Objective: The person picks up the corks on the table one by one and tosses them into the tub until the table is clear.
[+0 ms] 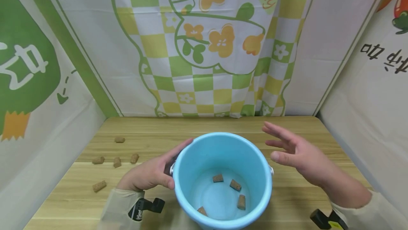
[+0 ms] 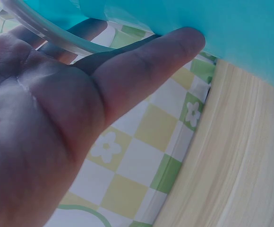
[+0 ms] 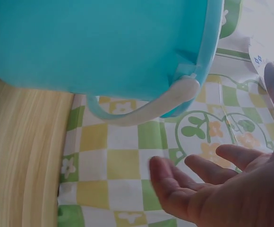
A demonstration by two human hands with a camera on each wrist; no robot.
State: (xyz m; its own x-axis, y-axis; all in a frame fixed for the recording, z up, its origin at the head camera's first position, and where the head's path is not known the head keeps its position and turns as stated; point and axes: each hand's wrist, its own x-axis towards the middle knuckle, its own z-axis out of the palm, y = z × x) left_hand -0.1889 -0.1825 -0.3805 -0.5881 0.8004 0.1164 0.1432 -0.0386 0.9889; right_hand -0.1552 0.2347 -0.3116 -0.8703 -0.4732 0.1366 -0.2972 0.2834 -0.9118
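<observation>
A light blue bucket (image 1: 223,138) stands upright on the wooden table, with several brown corks (image 1: 235,185) lying on its bottom. My left hand (image 1: 156,171) touches the bucket's left side near the rim, thumb and fingers extended and spread. In the left wrist view, the pale bucket handle (image 2: 47,35) crosses by some of these fingers. Off to the right of the bucket, my right hand (image 1: 296,155) hovers apart from it, fingers loosely extended and holding nothing. The right wrist view shows the handle (image 3: 141,113) hanging along the bucket's far side.
More corks (image 1: 117,162) lie scattered on the left part of the wooden table (image 1: 153,127). Behind the table hangs a green and yellow checked cloth (image 1: 204,92). White printed panels (image 1: 360,116) bound the table at left and right.
</observation>
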